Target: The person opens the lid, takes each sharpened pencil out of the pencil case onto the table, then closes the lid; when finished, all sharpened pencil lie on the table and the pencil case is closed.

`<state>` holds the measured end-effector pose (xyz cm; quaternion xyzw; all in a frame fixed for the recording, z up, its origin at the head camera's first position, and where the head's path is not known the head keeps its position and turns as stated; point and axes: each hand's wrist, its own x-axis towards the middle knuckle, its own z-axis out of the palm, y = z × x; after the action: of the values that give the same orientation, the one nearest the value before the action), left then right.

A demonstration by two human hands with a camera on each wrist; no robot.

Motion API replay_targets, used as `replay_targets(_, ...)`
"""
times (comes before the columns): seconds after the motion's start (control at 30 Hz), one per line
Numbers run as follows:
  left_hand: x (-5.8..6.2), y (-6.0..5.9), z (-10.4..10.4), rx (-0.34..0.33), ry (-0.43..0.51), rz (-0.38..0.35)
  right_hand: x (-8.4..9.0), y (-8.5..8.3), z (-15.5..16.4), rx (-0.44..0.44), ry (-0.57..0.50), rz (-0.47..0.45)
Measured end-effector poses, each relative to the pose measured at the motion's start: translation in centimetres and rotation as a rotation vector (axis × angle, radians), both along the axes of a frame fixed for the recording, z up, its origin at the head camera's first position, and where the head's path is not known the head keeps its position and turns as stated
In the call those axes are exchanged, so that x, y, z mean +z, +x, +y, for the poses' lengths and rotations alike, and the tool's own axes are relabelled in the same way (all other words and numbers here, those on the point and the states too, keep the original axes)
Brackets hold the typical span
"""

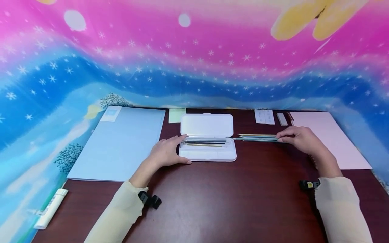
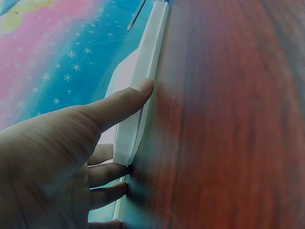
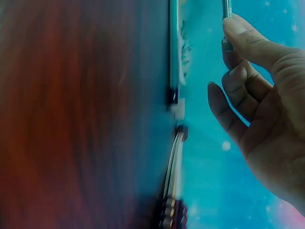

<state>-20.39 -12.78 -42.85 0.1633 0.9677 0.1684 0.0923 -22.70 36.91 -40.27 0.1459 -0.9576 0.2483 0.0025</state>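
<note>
A white pencil case (image 1: 208,155) lies with its lid (image 1: 206,125) raised, and several pencils (image 1: 206,143) are inside it. My left hand (image 1: 165,151) holds the case's left end, the thumb on its front edge and the other fingers around the far side. To the right of the case, my right hand (image 1: 301,139) pinches a greenish pencil (image 3: 227,8) near one end, its other end pointing at the case. More pencils (image 1: 256,135) lie on the table beside it, partly overlapped in the head view, so how many is unclear.
A light blue folder (image 1: 118,145) lies at left, with a white stick-like object (image 1: 51,209) nearer the front. Behind the case is a pale green note pad (image 1: 177,115). A white printed card (image 1: 264,116), an eraser (image 1: 282,119) and a pink spiral notebook (image 1: 331,141) lie at right.
</note>
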Motion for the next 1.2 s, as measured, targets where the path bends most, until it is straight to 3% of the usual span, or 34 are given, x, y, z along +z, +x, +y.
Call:
replay_targets(0.17,-0.1,0.0,0.0,0.0,-0.001,0.002,-0.4,0.4,1.6,-0.045,-0.005,-0.024)
replay_targets(0.4,-0.1,0.1,0.1,0.003,0.004,-0.009,-0.4,0.7,3.0,-0.135,-0.039,-0.156)
replay_targets(0.7,-0.2,0.0,0.1,0.006,0.002,0.002,-0.7,0.2,3.7,-0.159,-0.09,-0.29)
replay_targets(1.07,0.0,0.0,0.1,0.0,0.005,-0.001,-1.3,-0.8,3.3,-0.137,-0.032,-0.305)
replay_targets(1.2,0.0,0.1,0.0,0.005,0.001,-0.003,-1.4,-1.1,3.1,-0.12,0.017,-0.263)
